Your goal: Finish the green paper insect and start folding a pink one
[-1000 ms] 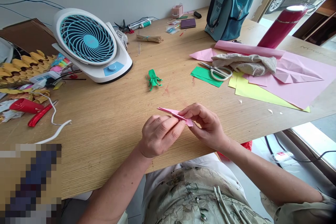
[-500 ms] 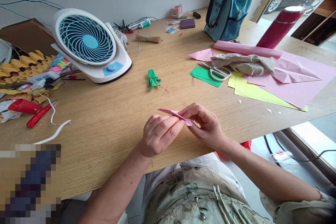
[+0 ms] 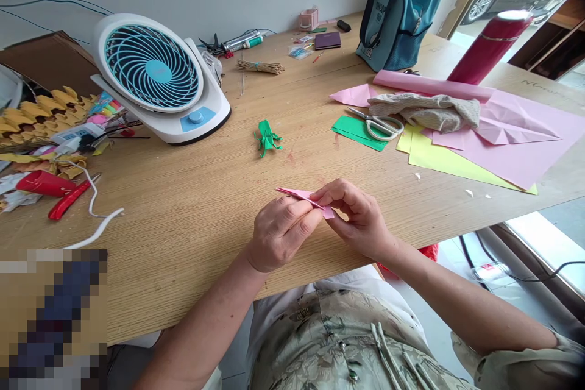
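Between my hands is a small piece of folded pink paper, raised a little over the table's front edge. My left hand is closed on its near side, with the fingers covering much of it. From the right, my right hand pinches the paper's other end between thumb and fingers, where a small pink flap sticks out. A folded green paper figure with thin legs rests on the table beyond my hands.
Scissors lie on green paper sheets. A grey cloth covers part of the pink and yellow sheets. To the left stand a fan and a red-handled tool. A red flask and blue bag are at back right.
My left hand has shifted slightly to the right and its fingers have turned a little around the folded paper. My right hand keeps its pinch almost unmoved.
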Motion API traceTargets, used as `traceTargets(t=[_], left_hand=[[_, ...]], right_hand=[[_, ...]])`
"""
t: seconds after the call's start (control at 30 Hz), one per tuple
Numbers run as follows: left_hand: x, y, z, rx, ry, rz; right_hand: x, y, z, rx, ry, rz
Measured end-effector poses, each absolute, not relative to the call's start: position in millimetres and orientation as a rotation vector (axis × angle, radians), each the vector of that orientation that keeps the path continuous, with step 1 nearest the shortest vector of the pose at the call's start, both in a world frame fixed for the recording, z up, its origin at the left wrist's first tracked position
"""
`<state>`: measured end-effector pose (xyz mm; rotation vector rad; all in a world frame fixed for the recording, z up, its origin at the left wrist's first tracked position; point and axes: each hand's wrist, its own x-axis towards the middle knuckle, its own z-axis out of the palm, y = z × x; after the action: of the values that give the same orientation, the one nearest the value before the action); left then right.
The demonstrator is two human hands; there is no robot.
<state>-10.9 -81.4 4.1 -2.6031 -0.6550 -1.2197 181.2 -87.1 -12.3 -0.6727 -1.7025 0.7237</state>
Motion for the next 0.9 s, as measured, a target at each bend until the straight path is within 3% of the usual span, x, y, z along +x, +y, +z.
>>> traceTargets(t=[0.47, 0.9], left_hand=[[-8.2, -82.1, 4.6, -2.575, -0.666, -1.215], [-4.9, -81.8, 9.5, -2.465, -0.808, -1.275]], right_hand=[[179.3, -86.6, -8.9, -0.701, -1.779, 0.598], [180.3, -85.8, -12.3, -0.716, -1.691, 0.693]])
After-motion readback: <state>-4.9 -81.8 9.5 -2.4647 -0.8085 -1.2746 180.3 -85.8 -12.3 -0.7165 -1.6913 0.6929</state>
